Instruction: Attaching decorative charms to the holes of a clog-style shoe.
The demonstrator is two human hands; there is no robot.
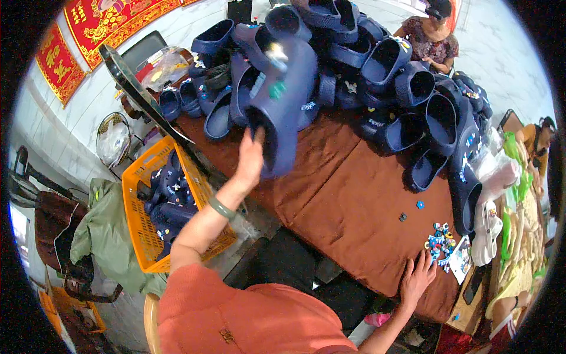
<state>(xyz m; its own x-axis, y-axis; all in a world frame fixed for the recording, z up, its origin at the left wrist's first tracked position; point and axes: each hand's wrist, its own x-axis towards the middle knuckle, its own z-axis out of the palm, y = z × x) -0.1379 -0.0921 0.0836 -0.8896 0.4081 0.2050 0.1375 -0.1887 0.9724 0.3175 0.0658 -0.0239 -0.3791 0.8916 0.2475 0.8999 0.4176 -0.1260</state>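
My left hand is raised over the brown table and grips a navy clog by its heel end; small charms sit on the clog's upper. A big pile of navy clogs covers the far half of the table behind it. My right hand lies flat on the table near its front edge, fingers spread, holding nothing. Just beyond its fingertips lies a cluster of small colourful charms, with two loose charms a little farther out.
An orange plastic basket with navy clogs stands left of the table, a green cloth beside it. A person sits at the far side. White clogs and yellow-green items lie at the right.
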